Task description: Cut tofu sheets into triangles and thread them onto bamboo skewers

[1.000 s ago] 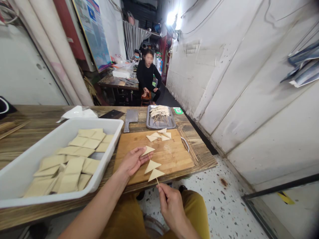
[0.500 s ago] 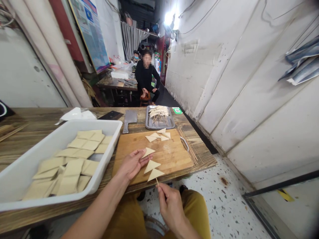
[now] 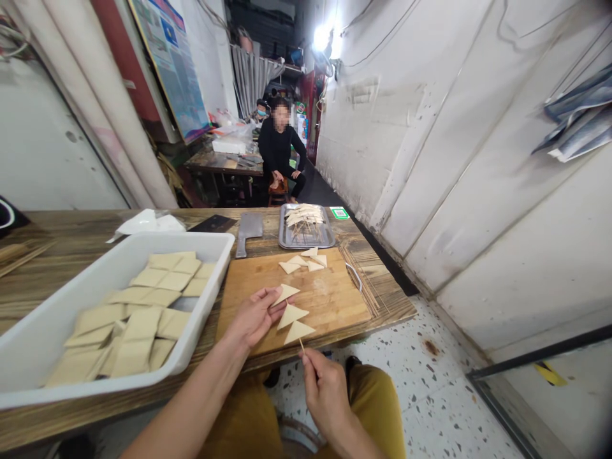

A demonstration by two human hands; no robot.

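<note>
While the right hand (image 3: 329, 386) pinches the stick (image 3: 301, 344) just below the near triangle (image 3: 299, 331), the left hand (image 3: 255, 316) has its grip closed on the far triangle (image 3: 287, 292) over the board (image 3: 329, 303); push straight, gently, since the tip seems hidden.

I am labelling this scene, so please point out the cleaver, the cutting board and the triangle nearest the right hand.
Cleaver (image 3: 252, 225), head view: on its blade.
Cutting board (image 3: 335, 303), head view: on its bare surface.
Triangle (image 3: 299, 331), head view: middle of its visible face.
</note>
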